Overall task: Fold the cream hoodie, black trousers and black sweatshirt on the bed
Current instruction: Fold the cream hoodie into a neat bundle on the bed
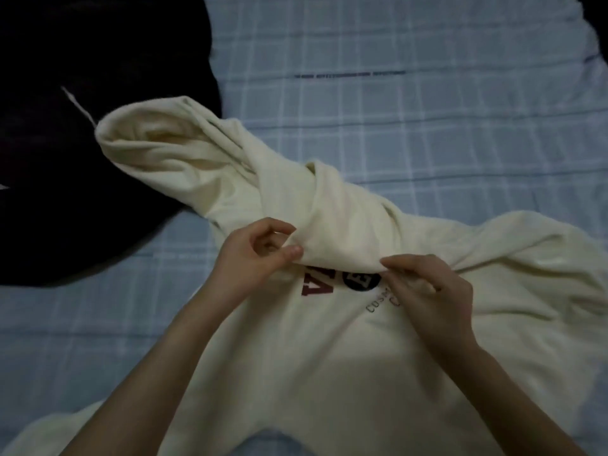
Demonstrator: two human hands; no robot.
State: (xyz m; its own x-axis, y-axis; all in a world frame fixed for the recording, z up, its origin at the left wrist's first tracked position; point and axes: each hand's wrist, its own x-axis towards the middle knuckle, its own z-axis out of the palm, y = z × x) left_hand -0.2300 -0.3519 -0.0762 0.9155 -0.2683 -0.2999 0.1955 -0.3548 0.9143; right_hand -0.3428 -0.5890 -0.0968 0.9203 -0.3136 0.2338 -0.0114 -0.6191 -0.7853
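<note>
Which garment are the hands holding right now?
The cream hoodie: left hand and right hand pinch its fold. The black garment lies untouched, upper left.

Both hands (260,248) (424,284) pinch the cream hoodie's (329,357) folded sleeve (339,225)

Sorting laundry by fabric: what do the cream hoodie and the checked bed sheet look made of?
The cream hoodie: thick, matte knit, probably cotton fleece; it drapes in soft, rounded folds. The bed sheet: thin woven cloth, likely cotton, matte, with shallow creases.
</note>
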